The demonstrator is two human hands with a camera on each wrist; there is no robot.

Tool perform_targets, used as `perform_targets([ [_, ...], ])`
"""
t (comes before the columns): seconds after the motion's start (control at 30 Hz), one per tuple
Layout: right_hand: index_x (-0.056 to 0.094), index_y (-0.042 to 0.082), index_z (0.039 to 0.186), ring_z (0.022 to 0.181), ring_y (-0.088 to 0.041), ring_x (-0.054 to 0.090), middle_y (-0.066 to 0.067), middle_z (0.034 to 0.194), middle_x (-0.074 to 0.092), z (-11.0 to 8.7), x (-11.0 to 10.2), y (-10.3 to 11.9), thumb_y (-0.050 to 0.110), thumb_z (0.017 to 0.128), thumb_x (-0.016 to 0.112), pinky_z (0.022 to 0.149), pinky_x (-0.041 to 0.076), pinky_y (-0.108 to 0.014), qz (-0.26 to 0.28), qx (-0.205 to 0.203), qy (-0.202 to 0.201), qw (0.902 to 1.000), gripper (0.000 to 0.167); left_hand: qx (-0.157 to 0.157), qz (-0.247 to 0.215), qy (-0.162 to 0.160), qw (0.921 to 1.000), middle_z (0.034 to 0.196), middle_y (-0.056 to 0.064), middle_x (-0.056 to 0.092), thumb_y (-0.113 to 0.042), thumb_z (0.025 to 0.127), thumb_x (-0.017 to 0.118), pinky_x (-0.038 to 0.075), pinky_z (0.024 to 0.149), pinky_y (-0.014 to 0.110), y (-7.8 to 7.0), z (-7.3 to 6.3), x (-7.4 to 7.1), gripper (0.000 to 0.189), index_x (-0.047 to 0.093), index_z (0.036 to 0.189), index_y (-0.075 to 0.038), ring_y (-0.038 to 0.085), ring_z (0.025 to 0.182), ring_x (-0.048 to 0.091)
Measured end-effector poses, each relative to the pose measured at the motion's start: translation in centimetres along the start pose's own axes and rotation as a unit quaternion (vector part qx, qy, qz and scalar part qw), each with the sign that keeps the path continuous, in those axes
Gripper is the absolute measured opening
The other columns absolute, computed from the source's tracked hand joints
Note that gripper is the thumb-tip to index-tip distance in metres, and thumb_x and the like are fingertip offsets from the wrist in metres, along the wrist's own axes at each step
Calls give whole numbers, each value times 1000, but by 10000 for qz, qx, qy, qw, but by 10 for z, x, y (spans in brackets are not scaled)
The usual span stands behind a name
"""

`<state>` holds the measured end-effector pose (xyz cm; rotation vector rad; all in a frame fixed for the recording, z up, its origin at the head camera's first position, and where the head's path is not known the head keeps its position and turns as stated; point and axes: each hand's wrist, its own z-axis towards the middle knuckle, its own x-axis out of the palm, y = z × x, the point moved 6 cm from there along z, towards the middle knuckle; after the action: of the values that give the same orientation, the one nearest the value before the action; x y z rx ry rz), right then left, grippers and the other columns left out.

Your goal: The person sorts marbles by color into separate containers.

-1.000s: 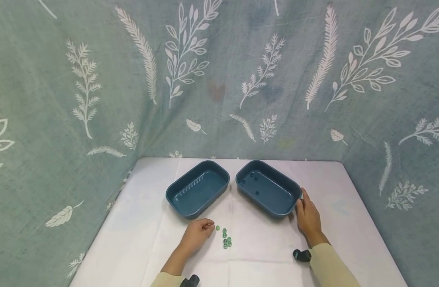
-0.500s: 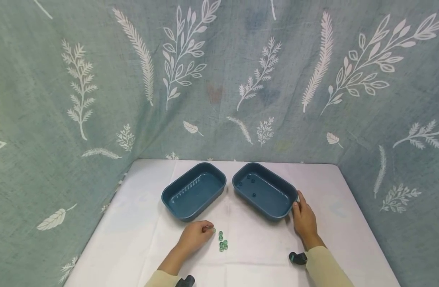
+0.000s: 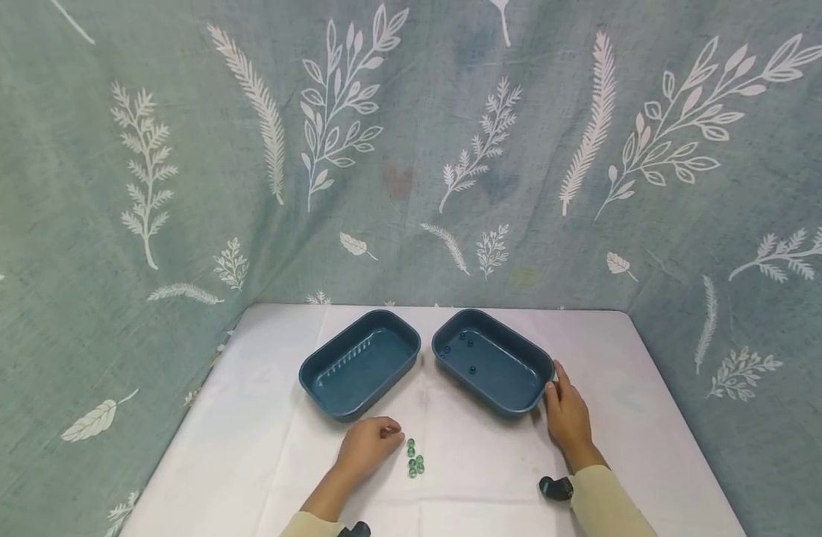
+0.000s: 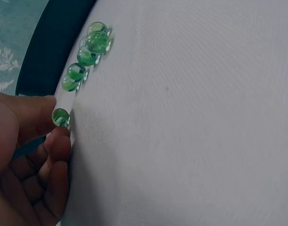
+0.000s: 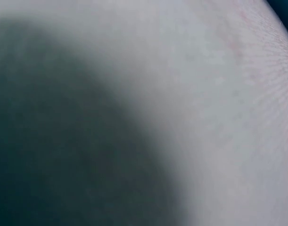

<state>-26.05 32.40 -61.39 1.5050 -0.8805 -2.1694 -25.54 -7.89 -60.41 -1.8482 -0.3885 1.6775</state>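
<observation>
The left hand pinches a round, clear green glass marble between thumb and finger, just beside a cluster of similar green marbles on the white tablecloth. The right hand lies with fingers extended, touching the near end of a dark blue, rounded rectangular bin that contains several small round pieces.

High head view, forward-down; close wrist views, green marbles common to head and left wrist.
</observation>
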Motion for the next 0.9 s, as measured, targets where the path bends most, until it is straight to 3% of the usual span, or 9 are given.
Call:
perform_targets([
  [0.3, 26, 19, 155, 109, -44, 55, -24, 116, 61, 0, 1, -2, 36, 106, 33, 95, 41, -61, -20, 111, 70, 9999, 52, -79, -11, 194, 9998, 71, -17, 60, -28, 82, 76, 48, 65, 32, -3, 2, 7, 6, 74, 85, -23, 5, 68, 55],
  [0.63, 27, 19, 155, 111, -44, 55, -24, 118, 60, -1, 2, -2, 35, 106, 34, 96, 40, -60, -87, 143, 45, 9999, 52, -34, -159, 257, 9995, 73, -14, 58, -26, 88, 71, 49, 64, 30, 4, 2, 3, 7, 70, 87, -20, 6, 69, 53],
  [0.77, 26, 19, 155, 112, -44, 54, -25, 120, 59, -1, 2, -1, 35, 106, 34, 97, 39, -61, -121, 154, 59, 9998, 52, -93, -587, 309, 9978, 72, -13, 59, -28, 91, 67, 50, 61, 27, 7, 2, 2, 10, 71, 91, -18, 6, 66, 56],
  [0.9, 27, 19, 155, 112, -45, 54, -25, 120, 59, -1, 1, 1, 35, 106, 34, 97, 39, -61, -94, 147, 69, 9998, 52, -214, -1359, 541, 9890, 72, -7, 63, -28, 93, 65, 52, 57, 26, 13, 1, 2, 14, 71, 96, -15, 10, 63, 60],
])
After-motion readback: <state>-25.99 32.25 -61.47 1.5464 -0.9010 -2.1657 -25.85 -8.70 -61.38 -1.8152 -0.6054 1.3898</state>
